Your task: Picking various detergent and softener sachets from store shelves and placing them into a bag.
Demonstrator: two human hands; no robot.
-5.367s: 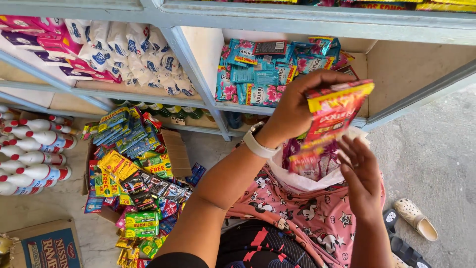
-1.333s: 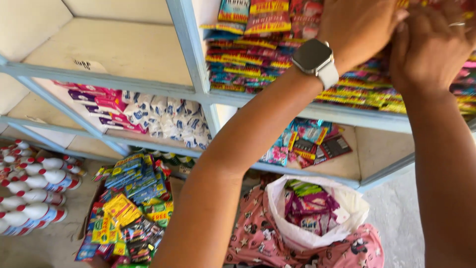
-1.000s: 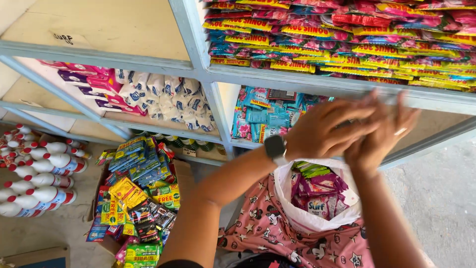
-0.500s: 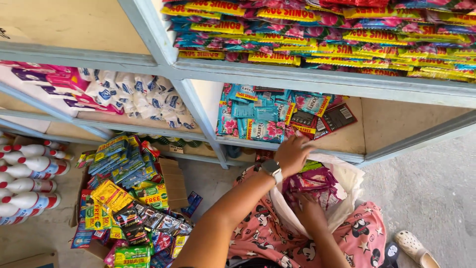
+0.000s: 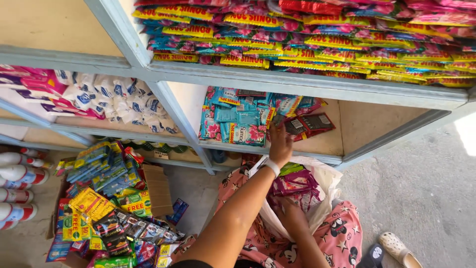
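My left hand (image 5: 280, 145), a white watch on its wrist, reaches up to the middle shelf compartment. Its fingers touch the dark sachet strips (image 5: 310, 124) next to a pile of blue flowered sachets (image 5: 233, 119). Whether it grips one is unclear. My right hand (image 5: 291, 214) is down inside the white plastic bag (image 5: 328, 179) on my lap, among magenta and green sachets (image 5: 296, 182); its fingers are hidden. The compartment above holds a thick stack of red and yellow sachet strips (image 5: 322, 39).
The grey-blue shelf frame (image 5: 307, 84) runs across the view. White and pink packets (image 5: 114, 99) fill the left compartment. An open cardboard box of mixed sachets (image 5: 109, 198) and white bottles (image 5: 15, 183) stand on the floor at left. A sandal (image 5: 399, 248) lies on the concrete at right.
Both hands came down from the top shelf stack. My right hand went into the bag on my lap, and my left hand moved to the dark sachets on the middle shelf.
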